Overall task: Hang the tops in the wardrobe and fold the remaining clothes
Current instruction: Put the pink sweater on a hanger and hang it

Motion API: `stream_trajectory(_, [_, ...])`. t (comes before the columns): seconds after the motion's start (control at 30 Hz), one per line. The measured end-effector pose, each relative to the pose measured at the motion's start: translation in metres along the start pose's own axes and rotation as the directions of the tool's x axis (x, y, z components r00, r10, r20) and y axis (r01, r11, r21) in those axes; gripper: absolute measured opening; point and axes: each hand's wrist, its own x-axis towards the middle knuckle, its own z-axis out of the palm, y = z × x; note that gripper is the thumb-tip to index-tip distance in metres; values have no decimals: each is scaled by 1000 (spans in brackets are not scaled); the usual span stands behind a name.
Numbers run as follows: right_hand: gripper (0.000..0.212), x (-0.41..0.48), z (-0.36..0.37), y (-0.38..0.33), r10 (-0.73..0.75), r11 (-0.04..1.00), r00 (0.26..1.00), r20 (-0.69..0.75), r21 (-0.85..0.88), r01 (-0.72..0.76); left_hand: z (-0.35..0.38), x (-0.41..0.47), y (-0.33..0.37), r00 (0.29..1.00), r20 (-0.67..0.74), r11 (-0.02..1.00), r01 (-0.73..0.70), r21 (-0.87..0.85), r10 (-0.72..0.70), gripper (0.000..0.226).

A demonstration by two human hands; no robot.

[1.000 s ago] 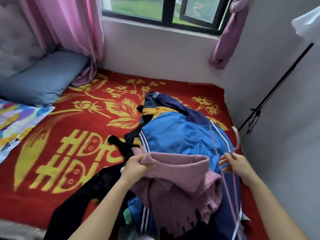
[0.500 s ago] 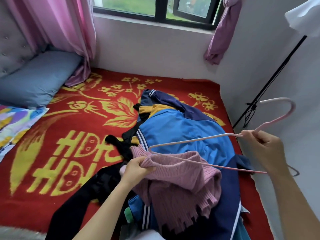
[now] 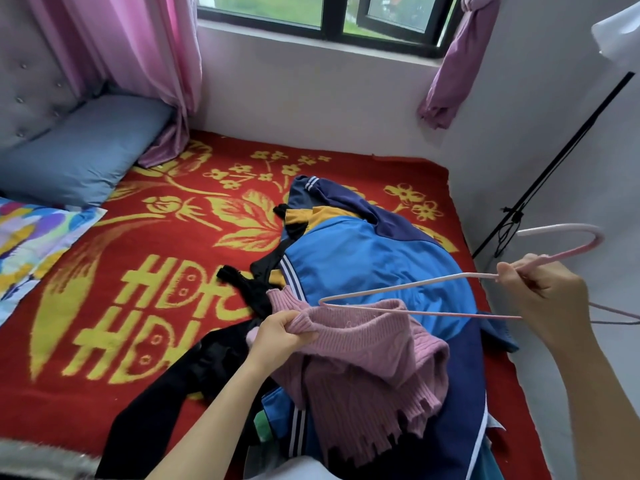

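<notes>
Left hand [image 3: 280, 336]: the forearm enters from the bottom edge and slants up and to the right. The fingers are curled tight with the thumb on top, gripping a ribbed edge of the pink sweater [image 3: 367, 358] and lifting it slightly. The rest of the sweater hangs crumpled below and to the right of this hand, with its fringed hem lowest. It rests on the blue jacket [image 3: 356, 258], which spreads out beyond both hands.

Right hand [image 3: 543, 292]: the forearm enters from the lower right corner, and the hand is held higher than the left. The fingers are closed round the neck of the pink hanger [image 3: 408, 287], just under its hook. The hook curves up and away past the knuckles. The wire frame runs from this hand towards the left hand, and its narrow tip sits just above the gripped sweater edge, close to the left thumb. I cannot tell whether the tip touches the knit.

A black garment [image 3: 166, 403] lies under and beside the left forearm. All the clothes rest on a red blanket [image 3: 138, 254] with a yellow pattern. A black stand pole [image 3: 554, 161] leans on the wall beyond the right hand.
</notes>
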Motion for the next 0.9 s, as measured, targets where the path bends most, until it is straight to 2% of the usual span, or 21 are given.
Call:
stream_trajectory(0.17, [49,2,-5,2,-37,998,998,-41,42,39,0,0,1,1000,-6,1000,-2,-19,2,19])
stream_trajectory(0.33, [48,6,-3,-3,-180,983,981,-69,-54,177,0,0,1,999,-8,998,-40,45,40,28])
stream_trajectory(0.57, [47,13,-7,6,-178,978,976,-127,-129,162,0,-2,3,999,-2,998,-41,58,41,26])
stream_trajectory(0.67, [46,17,1,-4,-213,971,969,-122,-133,197,4,-2,5,998,-10,996,-62,71,62,37])
stream_trajectory(0.8, [44,21,6,-17,-233,971,965,-124,-88,223,6,-2,4,997,-3,996,-74,58,74,20])
stream_trajectory(0.9, [41,23,-1,-13,-228,973,963,-140,-52,223,2,-2,1,998,-35,999,-46,27,47,20])
